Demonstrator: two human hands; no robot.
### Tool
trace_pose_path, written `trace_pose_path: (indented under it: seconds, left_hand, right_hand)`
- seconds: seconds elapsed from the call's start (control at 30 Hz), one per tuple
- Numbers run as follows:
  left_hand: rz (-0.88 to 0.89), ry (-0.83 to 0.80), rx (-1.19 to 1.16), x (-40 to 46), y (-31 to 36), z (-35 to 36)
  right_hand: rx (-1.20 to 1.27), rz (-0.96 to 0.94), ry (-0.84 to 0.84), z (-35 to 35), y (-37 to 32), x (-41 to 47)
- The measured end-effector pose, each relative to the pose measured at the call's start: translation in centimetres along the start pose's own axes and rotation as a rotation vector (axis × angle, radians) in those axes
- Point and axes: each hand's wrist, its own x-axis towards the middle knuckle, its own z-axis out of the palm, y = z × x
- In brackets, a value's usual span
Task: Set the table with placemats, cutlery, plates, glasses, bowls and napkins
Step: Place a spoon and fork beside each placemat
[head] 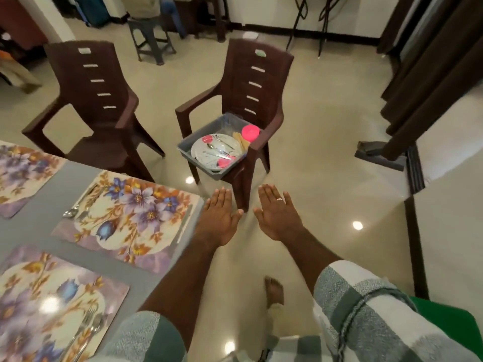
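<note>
three floral placemats (122,218) on grey table (49,205), tiled floor (326,178).

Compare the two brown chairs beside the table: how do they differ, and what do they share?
1. The right chair carries a grey tub of plates and cutlery on its seat; the left chair has a bare seat.
2. The left chair stands close against the table; the right chair stands apart on the open floor.
Both are brown, with armrests and slotted backs.
</note>
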Motion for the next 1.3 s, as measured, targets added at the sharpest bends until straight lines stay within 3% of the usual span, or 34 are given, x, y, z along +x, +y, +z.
trace_pose_path:
  seconds: [0.3, 0.5, 0.77, 0.97, 1.1, 1.3]
  left_hand:
    - [-0.135, 0.013, -0.065, 16.8, -4.1, -4.9]
    - [-0.182, 0.02, -0.118, 30.0, -11.4, -6.5]
    - [-0.263, -0.042, -0.396, 44.8, -19.2, -4.3]
    - [-0.467, -0.072, -0.691, 50.9, -23.0, -0.4]
    - [-0.703, -0.021, -0.888, 54.6, -24.4, 3.4]
    - [-0.966, -0.003, -1.18, 57.0, -24.4, 7.1]
  right_hand:
    - [-0.049, -0.208, -0.071, -2.7, 1.7, 22.0]
    - [-0.093, -0.251, -0.147, -0.2, 1.1, 36.6]
    - [-0.147, -0.227, -0.324, 5.8, 0.5, 51.4]
    - [-0.179, -0.239, -0.426, 11.6, 1.0, 58.5]
    - [-0.167, -0.171, -0.537, 17.0, 2.4, 62.8]
    - [-0.14, -0.034, -0.531, 21.2, 3.7, 65.4]
